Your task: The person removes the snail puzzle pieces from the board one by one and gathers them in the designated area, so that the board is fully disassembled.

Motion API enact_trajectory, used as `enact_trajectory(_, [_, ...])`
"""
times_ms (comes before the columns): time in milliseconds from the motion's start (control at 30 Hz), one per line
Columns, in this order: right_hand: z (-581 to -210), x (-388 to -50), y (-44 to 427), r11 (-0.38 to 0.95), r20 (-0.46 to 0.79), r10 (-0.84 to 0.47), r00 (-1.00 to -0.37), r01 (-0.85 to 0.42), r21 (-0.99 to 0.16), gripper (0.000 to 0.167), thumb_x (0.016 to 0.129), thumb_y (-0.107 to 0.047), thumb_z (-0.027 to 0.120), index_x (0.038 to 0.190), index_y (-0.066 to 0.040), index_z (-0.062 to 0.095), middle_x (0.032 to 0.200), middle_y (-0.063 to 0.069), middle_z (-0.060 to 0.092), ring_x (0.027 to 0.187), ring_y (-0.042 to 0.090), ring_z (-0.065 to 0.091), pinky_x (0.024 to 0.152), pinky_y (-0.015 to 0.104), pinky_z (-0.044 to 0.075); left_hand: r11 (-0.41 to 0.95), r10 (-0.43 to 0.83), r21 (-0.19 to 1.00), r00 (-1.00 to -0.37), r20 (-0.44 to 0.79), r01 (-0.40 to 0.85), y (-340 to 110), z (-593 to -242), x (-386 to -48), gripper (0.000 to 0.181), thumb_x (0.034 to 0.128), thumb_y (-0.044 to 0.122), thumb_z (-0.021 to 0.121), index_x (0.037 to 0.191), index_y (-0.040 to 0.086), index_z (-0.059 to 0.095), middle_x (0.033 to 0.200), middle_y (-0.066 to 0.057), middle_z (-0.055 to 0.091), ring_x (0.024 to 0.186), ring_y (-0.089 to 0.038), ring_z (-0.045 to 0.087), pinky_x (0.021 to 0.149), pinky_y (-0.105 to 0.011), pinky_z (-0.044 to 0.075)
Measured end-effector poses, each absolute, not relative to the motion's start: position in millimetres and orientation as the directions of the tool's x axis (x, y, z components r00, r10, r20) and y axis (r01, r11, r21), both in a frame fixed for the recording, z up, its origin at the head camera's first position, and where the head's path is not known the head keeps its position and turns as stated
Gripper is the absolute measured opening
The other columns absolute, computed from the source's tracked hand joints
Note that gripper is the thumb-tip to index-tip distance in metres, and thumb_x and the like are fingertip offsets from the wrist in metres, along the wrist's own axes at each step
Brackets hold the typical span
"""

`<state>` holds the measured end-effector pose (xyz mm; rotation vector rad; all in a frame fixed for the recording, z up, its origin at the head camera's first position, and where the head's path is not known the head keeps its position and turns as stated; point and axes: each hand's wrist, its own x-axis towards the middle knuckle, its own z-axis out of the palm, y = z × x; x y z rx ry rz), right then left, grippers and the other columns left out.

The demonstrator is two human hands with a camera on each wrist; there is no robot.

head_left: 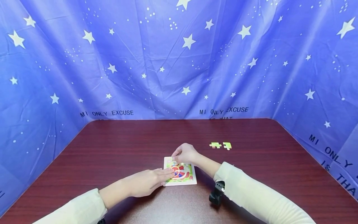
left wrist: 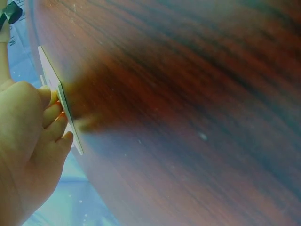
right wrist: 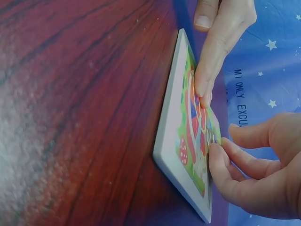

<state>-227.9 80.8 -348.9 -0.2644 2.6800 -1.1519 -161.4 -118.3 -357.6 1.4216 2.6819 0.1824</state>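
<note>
A jigsaw puzzle board with a pale frame and a colourful picture lies on the table. My left hand rests on its left side, straight fingertips touching the red and blue round part of the picture. In the left wrist view, the left hand covers most of the board's face. At the board's far edge, my right hand is bent down with its fingertips on the picture. The right wrist view shows that hand pinching a small puzzle piece, mostly hidden by the fingers.
Two loose green puzzle pieces, one on the left and one on the right, lie beyond the right hand on the dark red-brown table. A blue star-printed curtain hangs around the table's far and side edges.
</note>
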Motion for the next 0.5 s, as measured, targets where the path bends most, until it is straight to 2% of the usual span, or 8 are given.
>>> enact_trajectory(200, [-351.1, -231.1, 81.0, 0.644, -0.122, -0.254, -0.959, -0.074, -0.761, 0.003, 0.077, -0.007, 0.075, 0.077, -0.007, 0.073, 0.064, 0.001, 0.068, 0.059, 0.007, 0.06, 0.055, 0.016, 0.047, 0.543, 0.838, 0.142, -0.545, -0.025, 0.828, -118.5, -358.4, -161.8, 0.045, 0.1013, 0.017, 0.046, 0.146, 0.013, 0.043, 0.151, -0.003, 0.044, 0.137, -0.019, 0.046, 0.111, -0.037, 0.043])
enact_trajectory(367, [-353.3, -234.9, 80.3, 0.544, -0.198, -0.284, -0.938, 0.013, -0.839, 0.003, 0.081, -0.004, 0.073, 0.083, -0.003, 0.071, 0.068, 0.004, 0.068, 0.06, 0.011, 0.068, 0.059, 0.021, 0.057, 0.549, 0.834, 0.137, -0.55, -0.034, 0.824, -118.6, -358.6, -162.4, 0.045, 0.1019, 0.018, 0.045, 0.147, 0.014, 0.042, 0.152, -0.002, 0.043, 0.138, -0.019, 0.046, 0.112, -0.037, 0.042])
enact_trajectory(500, [-355.5, -238.1, 80.2, 0.44, -0.239, -0.313, -0.919, 0.083, -0.894, 0.008, 0.083, -0.001, 0.07, 0.089, 0.004, 0.07, 0.069, 0.006, 0.068, 0.059, 0.011, 0.066, 0.064, 0.025, 0.06, 0.547, 0.836, 0.134, -0.547, -0.037, 0.826, -119.0, -359.1, -162.6, 0.045, 0.1022, 0.019, 0.044, 0.147, 0.014, 0.041, 0.152, -0.003, 0.043, 0.138, -0.019, 0.046, 0.112, -0.038, 0.042])
